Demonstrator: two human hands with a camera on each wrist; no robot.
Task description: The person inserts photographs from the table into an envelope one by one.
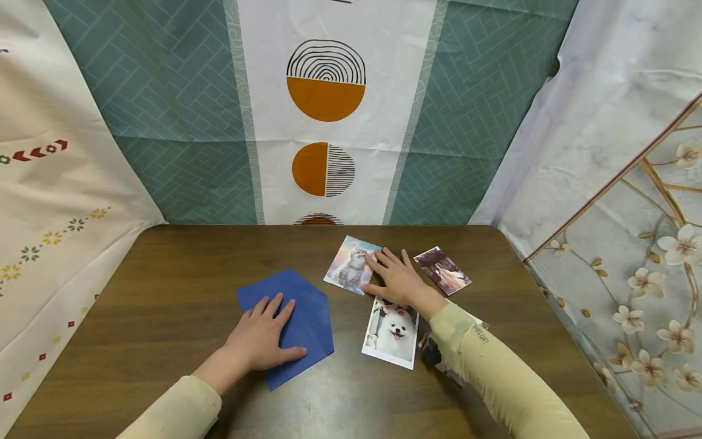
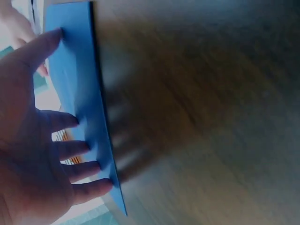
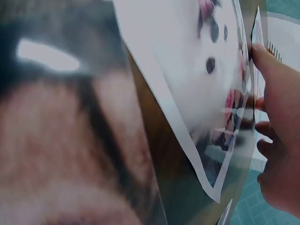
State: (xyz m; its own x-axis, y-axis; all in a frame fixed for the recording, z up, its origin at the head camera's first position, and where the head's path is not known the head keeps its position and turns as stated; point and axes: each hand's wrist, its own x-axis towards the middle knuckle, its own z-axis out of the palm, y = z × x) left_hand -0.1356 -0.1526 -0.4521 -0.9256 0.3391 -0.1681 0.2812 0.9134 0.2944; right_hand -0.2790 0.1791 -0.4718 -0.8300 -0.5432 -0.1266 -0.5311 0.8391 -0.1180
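Observation:
Flat on a blue paper envelope (image 1: 314,317) with a pointed flap lies my left hand (image 1: 256,338), fingers spread. The left wrist view shows those fingertips on the blue envelope (image 2: 77,61), seen nearly edge-on. My right hand (image 1: 397,281) reaches over a picture card of a grey kitten (image 1: 350,267), its straight fingers touching the card's right side. Just below that hand is a white-bordered photo of a white fluffy dog (image 1: 396,334), its top edge partly covered. In the right wrist view the dog photo (image 3: 187,79) appears close up beside the fingers.
A small dark photo with a figure in a pale dress (image 1: 445,272) lies right of my right hand. Another photo (image 1: 433,355) is mostly hidden under the right forearm. The brown wooden table (image 1: 164,292) ends at patterned hanging cloths (image 1: 186,122).

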